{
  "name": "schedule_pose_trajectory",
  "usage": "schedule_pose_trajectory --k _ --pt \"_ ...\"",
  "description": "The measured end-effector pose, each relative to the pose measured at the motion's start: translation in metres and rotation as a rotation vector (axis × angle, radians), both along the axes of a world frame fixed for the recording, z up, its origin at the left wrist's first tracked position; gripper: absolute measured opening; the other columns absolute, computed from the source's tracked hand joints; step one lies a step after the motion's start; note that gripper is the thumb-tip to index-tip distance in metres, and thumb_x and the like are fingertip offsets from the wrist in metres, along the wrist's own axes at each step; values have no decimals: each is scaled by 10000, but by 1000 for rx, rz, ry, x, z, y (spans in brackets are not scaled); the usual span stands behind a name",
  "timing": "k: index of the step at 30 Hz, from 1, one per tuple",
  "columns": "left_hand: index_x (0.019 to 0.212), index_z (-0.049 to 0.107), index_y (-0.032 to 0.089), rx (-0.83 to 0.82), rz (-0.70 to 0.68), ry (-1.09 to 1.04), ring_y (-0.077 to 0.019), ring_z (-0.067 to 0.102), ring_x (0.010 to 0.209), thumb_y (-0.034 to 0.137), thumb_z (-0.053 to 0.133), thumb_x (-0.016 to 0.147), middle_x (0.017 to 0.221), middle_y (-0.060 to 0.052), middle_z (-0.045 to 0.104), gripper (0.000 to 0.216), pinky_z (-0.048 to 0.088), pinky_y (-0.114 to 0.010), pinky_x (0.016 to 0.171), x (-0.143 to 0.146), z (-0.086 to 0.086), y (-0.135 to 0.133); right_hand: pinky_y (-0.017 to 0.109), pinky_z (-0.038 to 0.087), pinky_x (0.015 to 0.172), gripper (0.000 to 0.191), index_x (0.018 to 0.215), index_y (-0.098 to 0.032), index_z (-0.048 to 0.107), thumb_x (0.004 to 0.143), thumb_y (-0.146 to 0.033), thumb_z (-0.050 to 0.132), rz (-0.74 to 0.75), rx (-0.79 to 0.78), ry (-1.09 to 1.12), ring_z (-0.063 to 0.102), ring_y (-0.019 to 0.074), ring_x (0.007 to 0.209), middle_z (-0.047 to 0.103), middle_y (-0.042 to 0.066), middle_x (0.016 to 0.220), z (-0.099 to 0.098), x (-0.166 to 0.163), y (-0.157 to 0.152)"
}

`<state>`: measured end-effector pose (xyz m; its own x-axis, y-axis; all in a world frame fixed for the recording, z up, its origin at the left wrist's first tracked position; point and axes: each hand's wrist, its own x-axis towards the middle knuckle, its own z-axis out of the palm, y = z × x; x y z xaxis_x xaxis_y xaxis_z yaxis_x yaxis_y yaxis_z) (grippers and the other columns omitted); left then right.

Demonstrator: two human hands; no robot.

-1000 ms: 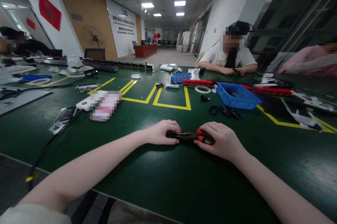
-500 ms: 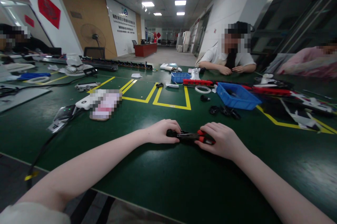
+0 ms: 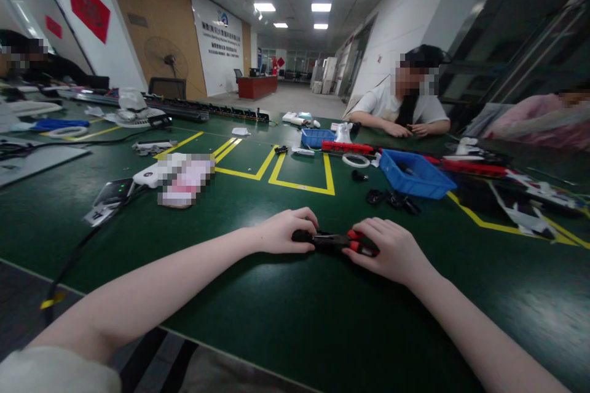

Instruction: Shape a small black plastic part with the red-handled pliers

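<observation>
Just above the green table, my right hand is closed round the red handles of a pair of pliers. Their dark jaws point left and meet a small black part. My left hand pinches that black part between thumb and fingers. Its exact kind is too dark and too covered by the fingers to make out. Beyond my right hand lie several small black parts on the tabletop.
A blue bin stands at the right, a smaller blue bin farther back. To the left lie a phone, a white device and a black cable. A person in white sits across the table.
The view has shifted slightly. Both hands keep the same hold, the pliers still at the black part. No other clear movement shows.
</observation>
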<state>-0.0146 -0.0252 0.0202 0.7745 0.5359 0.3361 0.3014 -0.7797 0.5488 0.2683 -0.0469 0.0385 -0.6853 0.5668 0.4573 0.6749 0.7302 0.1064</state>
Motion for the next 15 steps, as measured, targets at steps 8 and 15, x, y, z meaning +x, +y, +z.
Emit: schedule_pose_trajectory --k 8,15 --pt "973 681 149 15 -1 -9 -204 632 994 259 696 855 1131 -89 614 162 499 -320 882 1 1 0 324 487 655 268 913 -176 634 849 -435 638 -12 -62 6 639 196 732 697 71 850 1 -2 0" --pt "998 676 147 -19 -15 -18 -204 628 1009 236 695 859 1131 -92 615 166 500 -319 891 -1 2 1 320 487 641 276 904 -185 625 858 -457 615 -43 -71 10 634 197 715 686 68 821 -1 -3 -2"
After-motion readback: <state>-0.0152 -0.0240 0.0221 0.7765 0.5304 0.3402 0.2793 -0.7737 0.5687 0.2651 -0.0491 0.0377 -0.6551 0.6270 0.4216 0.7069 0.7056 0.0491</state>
